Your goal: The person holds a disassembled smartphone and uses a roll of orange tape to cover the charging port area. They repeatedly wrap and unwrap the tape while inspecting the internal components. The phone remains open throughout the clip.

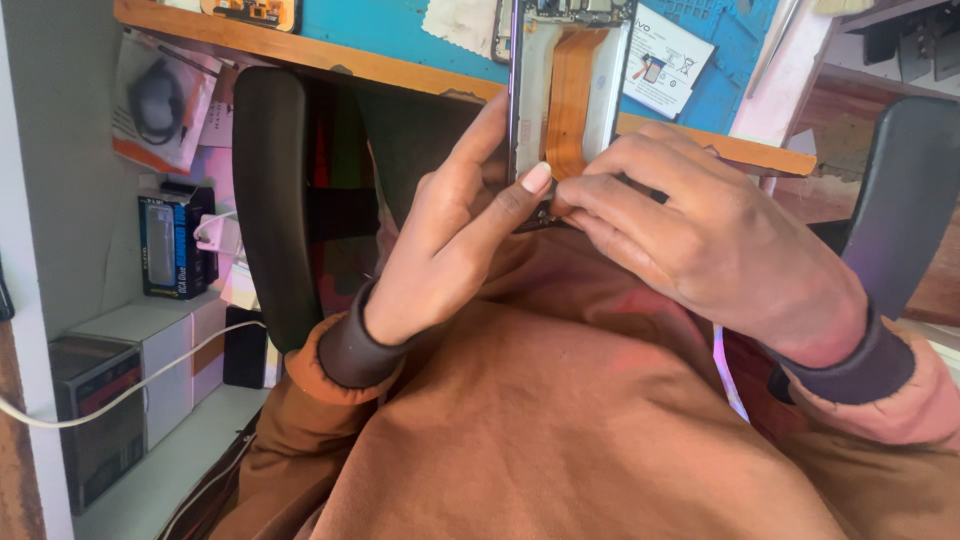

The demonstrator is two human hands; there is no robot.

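An opened phone [565, 90] with its back cover off stands upright in front of me; an orange flex strip runs down its middle. My left hand [450, 235] grips the phone's left edge, thumb pressed on its lower end. My right hand [700, 235] pinches at the phone's bottom edge with its fingertips, which hide a small dark part there. Both wrists come out of brown sleeves with dark cuffs.
A wooden-edged bench with a blue mat [400, 30] lies just beyond the phone, with a white card [665, 60] on it. Black chair armrests [270, 200] flank me. Boxes [175, 245] and a white cable [120, 395] sit on shelves at left.
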